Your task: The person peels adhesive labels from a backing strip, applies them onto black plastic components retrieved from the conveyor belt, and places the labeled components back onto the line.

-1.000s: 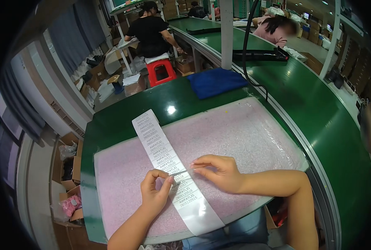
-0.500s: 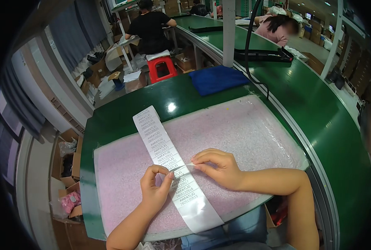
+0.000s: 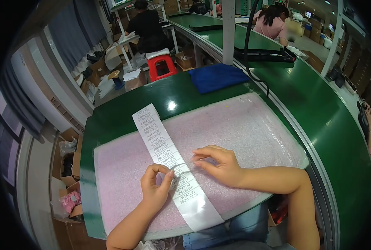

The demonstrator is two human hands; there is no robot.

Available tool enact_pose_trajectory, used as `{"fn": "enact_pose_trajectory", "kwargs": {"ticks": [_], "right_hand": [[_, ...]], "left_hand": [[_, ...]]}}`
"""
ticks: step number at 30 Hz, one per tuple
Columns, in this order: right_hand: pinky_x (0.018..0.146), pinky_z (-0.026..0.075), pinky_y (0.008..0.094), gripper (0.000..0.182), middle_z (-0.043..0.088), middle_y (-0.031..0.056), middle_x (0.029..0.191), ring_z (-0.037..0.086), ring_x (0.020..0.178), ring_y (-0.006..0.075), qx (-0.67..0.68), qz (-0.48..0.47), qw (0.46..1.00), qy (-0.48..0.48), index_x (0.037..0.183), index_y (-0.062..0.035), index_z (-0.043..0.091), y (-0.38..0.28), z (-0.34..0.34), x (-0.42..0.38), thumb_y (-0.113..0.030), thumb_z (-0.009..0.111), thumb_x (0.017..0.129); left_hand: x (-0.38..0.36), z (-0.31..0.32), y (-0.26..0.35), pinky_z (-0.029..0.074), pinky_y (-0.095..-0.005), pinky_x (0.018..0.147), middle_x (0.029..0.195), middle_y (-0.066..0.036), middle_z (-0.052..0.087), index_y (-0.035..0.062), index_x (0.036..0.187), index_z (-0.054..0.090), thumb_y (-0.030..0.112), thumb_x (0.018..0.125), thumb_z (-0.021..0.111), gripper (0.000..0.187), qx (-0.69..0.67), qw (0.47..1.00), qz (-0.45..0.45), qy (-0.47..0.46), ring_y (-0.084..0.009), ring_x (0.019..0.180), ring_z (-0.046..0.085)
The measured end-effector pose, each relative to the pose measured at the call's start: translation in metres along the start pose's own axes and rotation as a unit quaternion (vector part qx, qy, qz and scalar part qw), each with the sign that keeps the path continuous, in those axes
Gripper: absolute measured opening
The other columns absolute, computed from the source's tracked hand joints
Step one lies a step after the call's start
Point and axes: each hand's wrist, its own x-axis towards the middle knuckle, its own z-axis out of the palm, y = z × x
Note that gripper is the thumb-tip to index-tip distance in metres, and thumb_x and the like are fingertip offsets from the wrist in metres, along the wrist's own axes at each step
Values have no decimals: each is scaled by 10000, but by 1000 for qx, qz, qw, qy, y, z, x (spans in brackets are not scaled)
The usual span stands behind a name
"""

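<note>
A long white strip of printed labels lies diagonally across the pink padded mat. On its left edge, my left hand has thumb and forefinger pinched near the middle labels; whatever is between the tips is too small to make out. My right hand hovers just right of the strip, fingers curved, with a small gap between thumb and forefinger and nothing visible in it. The lower end of the strip is blank and reaches the mat's front edge.
A blue cloth lies behind the mat on the green table. A black cable hangs beside a post. A red stool and a person in black are beyond; another in pink sits further right.
My right hand's fingertips have parted slightly, and the small white piece seen between my hands no longer shows there. The person in pink has raised their head; the one in black has shifted left.
</note>
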Motion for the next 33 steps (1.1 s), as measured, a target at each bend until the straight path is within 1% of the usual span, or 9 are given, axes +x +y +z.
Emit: {"fn": "enact_pose_trajectory", "kwargs": {"ticks": [2, 3, 6, 11, 14, 18, 23, 26, 33], "right_hand": [[650, 474, 260, 180, 613, 100, 847, 591, 777, 183, 10, -22, 1000, 2, 913, -18, 617, 4, 0, 0, -36, 624, 735], [650, 474, 260, 180, 613, 100, 847, 591, 777, 183, 11, -22, 1000, 2, 913, -18, 617, 5, 0, 0, -36, 624, 735], [671, 475, 269, 166, 616, 101, 843, 590, 794, 195, -30, -61, 998, -6, 892, -15, 622, 7, 0, 0, -24, 622, 727], [730, 467, 299, 143, 629, 108, 869, 597, 846, 217, -25, -49, 998, -18, 863, -2, 624, 5, -2, 0, 5, 624, 720], [737, 464, 296, 123, 629, 104, 863, 597, 843, 219, -17, -44, 999, -19, 837, -5, 619, 6, -1, 1, 9, 625, 715], [736, 463, 298, 112, 627, 105, 854, 597, 842, 221, -20, -28, 999, -12, 825, -5, 614, 4, -1, 1, 10, 626, 715], [728, 467, 292, 117, 625, 111, 860, 596, 840, 215, -20, -34, 999, -17, 840, -2, 610, 7, -2, 2, 7, 619, 724], [715, 472, 282, 112, 621, 120, 876, 592, 833, 204, 1, 3, 1000, -22, 846, 3, 603, 6, -1, 1, 1, 613, 735], [711, 471, 273, 99, 603, 123, 914, 585, 833, 195, 14, 0, 1000, -20, 844, 5, 595, 7, -2, 1, -1, 602, 746]], "left_hand": [[1, 0, -2, 403, -226, 688, 761, -41, 550, 24, 788, 474, 3, 760, 598, 128, -13, 999, 7, 34, -92, 728, 504], [1, 0, -2, 403, -226, 688, 761, -41, 550, 24, 788, 474, 3, 760, 598, 128, -12, 999, 7, 34, -92, 728, 504], [1, 1, -1, 402, -225, 687, 761, -39, 549, 24, 789, 473, 4, 759, 600, 132, -14, 999, 4, 40, -91, 729, 503], [1, 0, -1, 402, -225, 688, 759, -39, 550, 23, 787, 476, 3, 754, 603, 133, -4, 999, 2, 33, -92, 727, 505], [0, -2, 0, 380, -225, 735, 793, -38, 516, 31, 807, 451, -38, 770, 561, 135, 9, 1000, -8, 2, -95, 762, 481], [0, 0, 3, 386, -225, 725, 788, -38, 523, 29, 802, 456, -38, 764, 570, 138, 7, 1000, -20, 1, -96, 758, 487], [0, -1, 2, 391, -224, 716, 791, -40, 528, 28, 802, 462, -35, 757, 581, 142, 17, 1000, -18, 1, -95, 757, 493], [0, -2, 2, 396, -223, 706, 781, -37, 531, 28, 793, 469, -33, 753, 587, 139, 29, 999, -30, -2, -91, 746, 495], [0, -2, 1, 399, -219, 701, 766, -31, 535, 23, 783, 476, -27, 753, 593, 131, 37, 998, -40, -12, -88, 732, 498]]}}
